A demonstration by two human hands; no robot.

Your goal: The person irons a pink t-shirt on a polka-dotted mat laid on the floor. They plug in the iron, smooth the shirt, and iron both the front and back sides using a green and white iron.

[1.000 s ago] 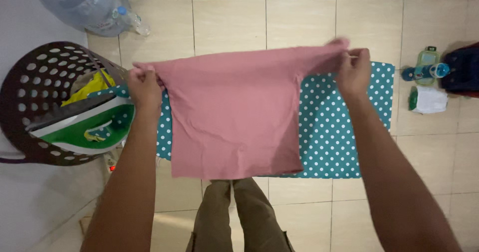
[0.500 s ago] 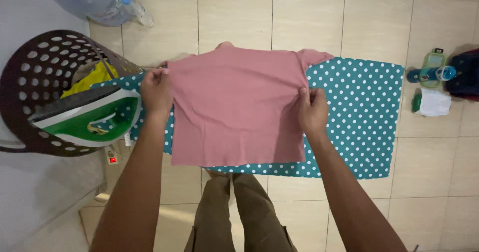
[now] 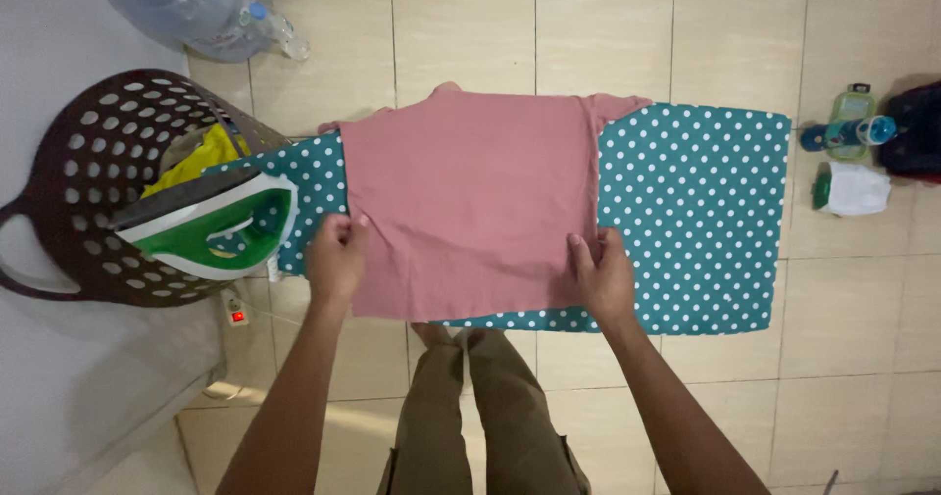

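Pink, soft and light, the shirt (image 3: 470,201) lay flat on the dotted ironing surface (image 3: 696,221). The left hand (image 3: 336,258) and right hand (image 3: 602,275) each pinched its lower side edges, probably the best hold for such limp cloth.

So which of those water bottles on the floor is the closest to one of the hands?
The small blue-capped bottle at top left, lying beside the big clear jug, looks closest, to the left hand; the blue bottle at far right lies farther off.
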